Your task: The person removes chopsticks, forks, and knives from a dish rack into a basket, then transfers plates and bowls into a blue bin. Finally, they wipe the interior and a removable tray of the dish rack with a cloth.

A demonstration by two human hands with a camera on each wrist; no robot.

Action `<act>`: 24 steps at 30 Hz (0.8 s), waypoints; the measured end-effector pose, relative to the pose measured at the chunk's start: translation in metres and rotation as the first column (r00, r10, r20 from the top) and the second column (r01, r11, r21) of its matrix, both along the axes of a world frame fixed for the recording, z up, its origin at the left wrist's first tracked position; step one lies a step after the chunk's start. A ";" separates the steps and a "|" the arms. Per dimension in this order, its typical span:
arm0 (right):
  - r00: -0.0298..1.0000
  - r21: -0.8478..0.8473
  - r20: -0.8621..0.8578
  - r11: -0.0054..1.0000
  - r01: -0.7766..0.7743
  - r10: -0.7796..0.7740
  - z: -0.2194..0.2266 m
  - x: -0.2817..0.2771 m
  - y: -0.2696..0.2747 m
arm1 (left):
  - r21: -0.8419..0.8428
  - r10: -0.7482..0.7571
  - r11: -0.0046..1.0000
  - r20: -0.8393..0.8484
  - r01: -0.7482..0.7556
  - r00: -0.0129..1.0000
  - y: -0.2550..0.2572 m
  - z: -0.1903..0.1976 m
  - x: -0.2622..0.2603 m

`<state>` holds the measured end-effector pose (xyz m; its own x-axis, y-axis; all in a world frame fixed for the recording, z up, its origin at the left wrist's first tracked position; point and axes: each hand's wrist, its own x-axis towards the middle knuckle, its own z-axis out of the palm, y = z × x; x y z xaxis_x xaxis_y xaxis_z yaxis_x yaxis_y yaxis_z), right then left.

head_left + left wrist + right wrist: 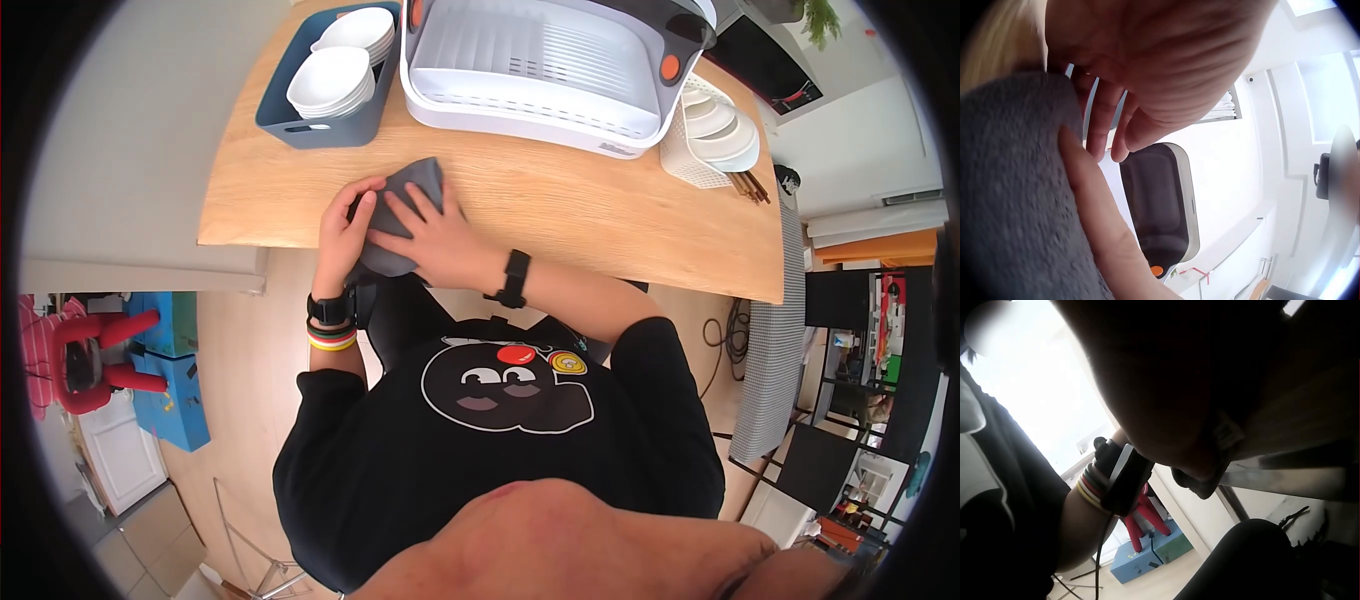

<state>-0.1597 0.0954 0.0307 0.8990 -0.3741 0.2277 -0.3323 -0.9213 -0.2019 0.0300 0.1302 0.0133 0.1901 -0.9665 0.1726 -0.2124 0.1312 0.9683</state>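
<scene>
A dark grey cloth (425,178) lies bunched at the table's near edge, left of centre, and part of it hangs past that edge. My left hand (342,232) holds its left side, with the thumb and fingers bent round toward each other. Over the cloth's right side my right hand (435,240) lies with its fingers spread and fairly straight. The cloth (1016,187) fills the left of the left wrist view, a finger (1094,203) along its surface. In the right wrist view the hand is dark, and the cloth's underside does not show.
Beyond my hands stands a blue-grey bin (340,132) with stacked white bowls (332,82). A large white dish rack (530,115) with a dark lid stands at the back middle. At the right are a white basket (690,165) of dishes and brown chopsticks (748,187).
</scene>
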 end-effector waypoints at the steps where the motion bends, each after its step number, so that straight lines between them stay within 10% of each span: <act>1: 1.000 -0.003 0.003 1.000 -0.021 0.021 -0.003 0.013 0.000 | -0.028 0.059 0.998 0.087 -0.057 0.994 0.004 0.000 0.006; 15: 0.999 0.107 -0.032 0.994 -0.019 0.022 -0.018 0.152 -0.005 | -0.124 0.449 0.892 0.132 -0.435 0.883 0.031 0.004 0.060; 24: 0.984 0.151 -0.110 0.976 0.156 -0.141 -0.011 0.165 0.000 | -0.179 0.447 0.894 0.430 -0.411 0.784 0.023 -0.004 0.066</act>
<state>0.0056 0.0949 0.0197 0.8456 -0.5293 0.0688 -0.4883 -0.8191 -0.3010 0.0961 0.1531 0.0093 0.4657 -0.7853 0.4080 -0.6707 -0.0125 0.7416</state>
